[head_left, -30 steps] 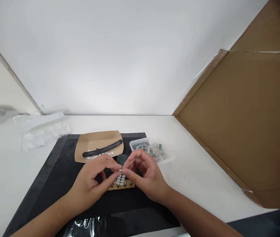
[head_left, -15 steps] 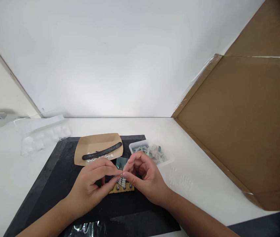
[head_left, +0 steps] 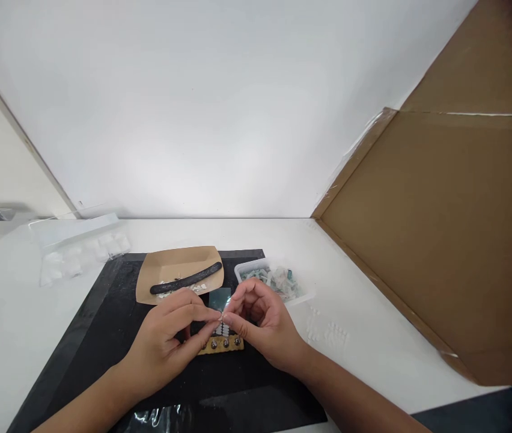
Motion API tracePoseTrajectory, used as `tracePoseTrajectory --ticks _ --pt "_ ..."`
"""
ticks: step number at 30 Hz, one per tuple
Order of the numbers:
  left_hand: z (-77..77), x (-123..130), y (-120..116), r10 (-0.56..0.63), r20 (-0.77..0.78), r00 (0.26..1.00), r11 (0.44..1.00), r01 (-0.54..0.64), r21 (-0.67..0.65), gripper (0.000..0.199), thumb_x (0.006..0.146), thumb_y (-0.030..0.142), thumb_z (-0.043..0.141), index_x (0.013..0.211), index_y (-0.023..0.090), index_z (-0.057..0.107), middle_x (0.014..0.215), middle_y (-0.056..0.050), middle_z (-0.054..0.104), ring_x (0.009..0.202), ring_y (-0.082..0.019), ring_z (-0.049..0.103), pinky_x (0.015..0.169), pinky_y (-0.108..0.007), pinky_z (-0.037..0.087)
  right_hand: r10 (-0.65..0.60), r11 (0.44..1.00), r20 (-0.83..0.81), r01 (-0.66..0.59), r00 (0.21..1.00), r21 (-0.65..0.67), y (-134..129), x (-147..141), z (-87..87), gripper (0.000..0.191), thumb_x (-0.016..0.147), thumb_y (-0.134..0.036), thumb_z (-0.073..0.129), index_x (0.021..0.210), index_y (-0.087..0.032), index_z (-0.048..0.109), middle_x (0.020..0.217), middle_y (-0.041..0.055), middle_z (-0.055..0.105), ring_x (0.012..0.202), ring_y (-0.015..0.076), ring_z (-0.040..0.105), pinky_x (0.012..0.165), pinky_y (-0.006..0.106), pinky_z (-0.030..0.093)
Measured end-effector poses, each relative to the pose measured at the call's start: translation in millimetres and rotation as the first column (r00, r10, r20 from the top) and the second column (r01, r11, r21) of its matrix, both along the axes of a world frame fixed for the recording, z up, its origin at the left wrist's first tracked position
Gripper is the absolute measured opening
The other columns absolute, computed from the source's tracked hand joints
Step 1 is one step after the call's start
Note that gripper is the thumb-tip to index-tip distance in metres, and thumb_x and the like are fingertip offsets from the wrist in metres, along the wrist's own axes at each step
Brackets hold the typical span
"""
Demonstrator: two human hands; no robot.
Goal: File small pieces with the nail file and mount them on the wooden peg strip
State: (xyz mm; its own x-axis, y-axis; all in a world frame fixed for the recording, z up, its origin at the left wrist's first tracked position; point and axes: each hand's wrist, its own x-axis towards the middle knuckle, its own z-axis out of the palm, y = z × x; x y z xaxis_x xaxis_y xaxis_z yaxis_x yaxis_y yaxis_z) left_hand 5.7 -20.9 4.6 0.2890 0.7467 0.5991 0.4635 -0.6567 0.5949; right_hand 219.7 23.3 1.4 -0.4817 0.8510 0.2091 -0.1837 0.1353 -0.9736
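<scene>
Over the black mat (head_left: 220,385), my left hand (head_left: 170,337) and my right hand (head_left: 265,325) meet fingertip to fingertip. Both are closed in a pinch on something too small to make out. Just below the fingertips show small white ribbed pieces (head_left: 225,330). Under them lies a yellow strip (head_left: 233,347) with several round, shiny metal knobs, partly hidden by my left hand. A small dark teal sheet (head_left: 219,298) lies behind my fingers.
A brown paper tray (head_left: 179,255) holds a black curved stick (head_left: 187,281) and white bits. Behind my right hand sits a white basket (head_left: 247,264) of small packets. White pieces (head_left: 337,334) lie at right, clear packaging (head_left: 85,249) at left, cardboard (head_left: 431,240) far right.
The camera view has shifted slightly. The teal sheet and the knobbed strip show a little more clearly. Both hands keep nearly the same pinch.
</scene>
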Motion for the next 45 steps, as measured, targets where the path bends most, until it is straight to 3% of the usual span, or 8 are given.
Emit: tracePoseTrajectory --ticks 14,29,45 --pt "1.6 0.5 -0.3 -0.024 0.128 0.991 0.977 0.051 -0.207 0.013 0.096 0.017 0.070 0.105 0.025 0.076 0.093 -0.004 0.069 0.076 -0.012 0.067 0.057 -0.020 0.053 0.018 1.000 -0.001 -0.018 1.000 0.019 -0.1 1.3 0.2 0.035 0.085 -0.035 0.086 0.097 -0.022 0.056 0.087 -0.0005 0.071 0.071 0.0103 0.063 0.066 0.024 0.053" --pt "-1.8 -0.4 -1.3 -0.038 0.079 0.996 0.990 0.048 -0.129 0.018 0.095 0.013 0.069 0.108 0.024 0.074 0.095 -0.004 0.068 0.083 -0.013 0.065 0.056 -0.018 0.053 0.035 0.999 0.010 -0.035 0.999 -0.020 1.1 2.2 -0.3 0.033 0.084 -0.034 0.087 0.094 -0.021 0.058 0.088 0.0013 0.073 0.071 0.0108 0.062 0.067 0.024 0.051" --pt "-1.6 1.3 -0.2 -0.016 0.165 0.986 0.954 0.064 -0.294 0.007 0.096 0.022 0.070 0.100 0.023 0.075 0.090 -0.003 0.069 0.072 -0.010 0.065 0.055 -0.016 0.050 0.074 0.995 -0.020 -0.075 0.997 -0.059 1.5 4.2 -0.2 0.034 0.083 -0.029 0.088 0.095 -0.021 0.057 0.086 -0.0004 0.071 0.072 0.0099 0.060 0.068 0.023 0.048"
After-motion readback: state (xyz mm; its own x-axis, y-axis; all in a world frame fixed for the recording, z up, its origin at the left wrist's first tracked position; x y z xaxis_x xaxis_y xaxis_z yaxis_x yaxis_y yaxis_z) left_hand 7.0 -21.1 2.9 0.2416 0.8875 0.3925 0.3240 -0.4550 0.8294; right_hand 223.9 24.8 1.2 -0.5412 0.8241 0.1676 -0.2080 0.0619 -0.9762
